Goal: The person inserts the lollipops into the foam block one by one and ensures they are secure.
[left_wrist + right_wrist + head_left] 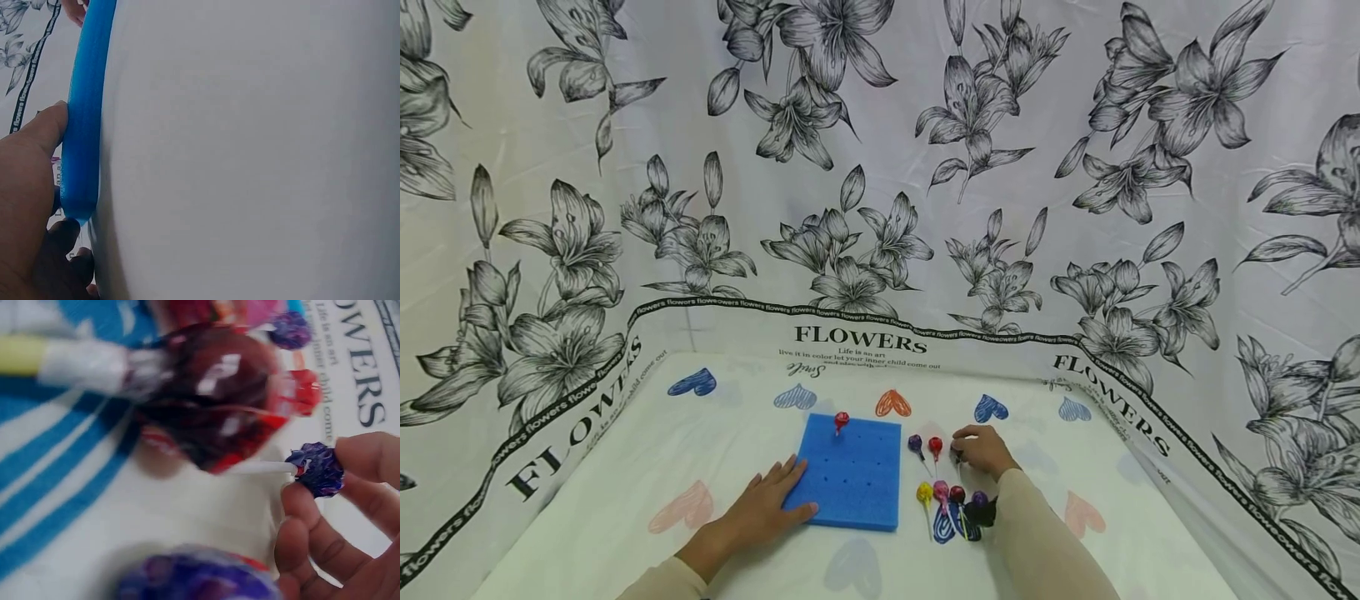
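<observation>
My left hand (pixel 758 510) lies against the left side of a blue foam block (pixel 861 504), its fingers along the edge and its thumb by the near corner. A red-wrapped lollipop (pixel 842 418) stands upright in the block near the far edge, and small holes dot the top. To the right of the block, my right hand (pixel 985 450) pinches a purple-wrapped lollipop (pixel 320 469) by its candy head between thumb and fingers. Its white stick points away from the fingers. Beside that hand lie another purple lollipop (pixel 915 443) and a red one (pixel 936 446).
Nearer me lie a yellow lollipop (pixel 924 492), a pink one (pixel 942 490), a dark red one (pixel 957 494) and a purple one (pixel 980 500). A white cloth printed with hearts covers the table (pixel 760 450). Behind it hangs a flower-printed curtain (pixel 880 275).
</observation>
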Demonstrator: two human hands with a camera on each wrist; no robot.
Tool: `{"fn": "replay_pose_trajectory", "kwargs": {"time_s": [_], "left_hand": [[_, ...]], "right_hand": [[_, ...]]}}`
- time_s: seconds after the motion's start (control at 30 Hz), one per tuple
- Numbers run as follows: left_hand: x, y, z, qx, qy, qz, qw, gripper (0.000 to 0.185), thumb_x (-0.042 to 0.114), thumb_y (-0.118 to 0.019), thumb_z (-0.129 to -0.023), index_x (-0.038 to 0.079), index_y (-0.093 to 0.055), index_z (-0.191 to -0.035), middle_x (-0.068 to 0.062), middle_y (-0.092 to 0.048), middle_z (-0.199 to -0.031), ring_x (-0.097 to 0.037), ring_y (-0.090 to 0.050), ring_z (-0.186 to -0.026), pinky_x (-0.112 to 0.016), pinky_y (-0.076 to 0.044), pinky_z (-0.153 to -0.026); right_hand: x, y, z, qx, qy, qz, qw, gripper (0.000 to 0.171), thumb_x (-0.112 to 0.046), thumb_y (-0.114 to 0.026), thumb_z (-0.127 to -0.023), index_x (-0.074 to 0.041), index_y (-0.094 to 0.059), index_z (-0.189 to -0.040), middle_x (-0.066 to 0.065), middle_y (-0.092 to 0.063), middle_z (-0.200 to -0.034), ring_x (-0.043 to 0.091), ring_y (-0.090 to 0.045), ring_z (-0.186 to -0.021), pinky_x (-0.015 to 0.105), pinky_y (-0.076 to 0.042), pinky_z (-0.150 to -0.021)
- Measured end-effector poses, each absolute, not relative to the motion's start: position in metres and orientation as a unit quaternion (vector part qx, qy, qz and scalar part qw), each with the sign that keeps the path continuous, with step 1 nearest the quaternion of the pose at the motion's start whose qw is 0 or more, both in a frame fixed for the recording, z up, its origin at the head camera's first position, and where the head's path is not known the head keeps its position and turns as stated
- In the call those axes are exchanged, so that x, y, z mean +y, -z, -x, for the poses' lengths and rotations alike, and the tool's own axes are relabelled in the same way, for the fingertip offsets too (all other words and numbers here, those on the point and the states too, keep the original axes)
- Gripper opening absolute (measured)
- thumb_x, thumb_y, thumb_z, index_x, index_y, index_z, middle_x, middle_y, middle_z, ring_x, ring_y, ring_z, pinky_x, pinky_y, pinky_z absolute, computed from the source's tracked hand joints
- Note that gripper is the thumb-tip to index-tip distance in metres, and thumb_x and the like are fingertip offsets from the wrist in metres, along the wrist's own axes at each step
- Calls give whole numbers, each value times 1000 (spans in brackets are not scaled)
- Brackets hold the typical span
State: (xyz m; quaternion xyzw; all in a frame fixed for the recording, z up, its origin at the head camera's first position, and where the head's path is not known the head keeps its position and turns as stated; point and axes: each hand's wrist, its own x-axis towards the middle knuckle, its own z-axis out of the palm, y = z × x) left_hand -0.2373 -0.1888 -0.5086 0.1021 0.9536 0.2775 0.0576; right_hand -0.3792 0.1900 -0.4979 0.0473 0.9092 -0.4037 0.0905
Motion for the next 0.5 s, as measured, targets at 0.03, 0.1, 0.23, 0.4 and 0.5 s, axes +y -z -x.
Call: {"fn": "replay_pose_trajectory", "kwargs": {"time_s": [0.03, 0.1, 0.23, 0.4, 0.5], "left_hand": [[-189, 509, 237, 954, -277, -102, 58, 87, 63, -57, -87, 9, -34, -151, -15, -25, -155, -40, -16, -142, -60, -8, -110], [-189, 509, 237, 953, -278, -102, 59, 87, 64, -57, -87, 9, -34, -151, -15, -25, -156, -40, -15, -142, -60, -7, -110], [-190, 510, 239, 955, -274, -102, 57, 88, 64, -56, -86, 10, -33, -151, -14, -25, -156, -40, -15, -142, -60, -7, -110], [-191, 511, 240, 954, -277, -101, 57, 88, 64, -57, -86, 10, -34, -151, -15, -25, -156, -40, -16, -142, -61, -8, -110], [-190, 512, 239, 954, -275, -101, 60, 88, 65, -56, -86, 10, -33, -151, -14, -25, -156, -40, -15, -142, -60, -8, -110]], "right_hand": [[191, 495, 378, 903, 418, -49, 85, 26, -22, -66, -92, -9, -70, -114, 6, -65, -91, 23, -56, -77, 33, -46, -63], [193, 488, 376, 889, 451, -48, 70, 28, -23, -65, -93, -9, -69, -117, 6, -66, -95, 24, -58, -81, 35, -48, -65], [193, 468, 374, 856, 515, -27, 32, 31, -26, -63, -94, -9, -67, -119, 9, -67, -101, 30, -61, -90, 45, -50, -70], [190, 444, 373, 823, 568, -1, -6, 29, -32, -65, -94, -14, -68, -116, 9, -67, -99, 36, -60, -94, 46, -48, -70], [185, 432, 372, 816, 577, 13, -25, 27, -32, -65, -94, -16, -68, -115, 8, -67, -98, 32, -60, -90, 39, -48, -66]]}}
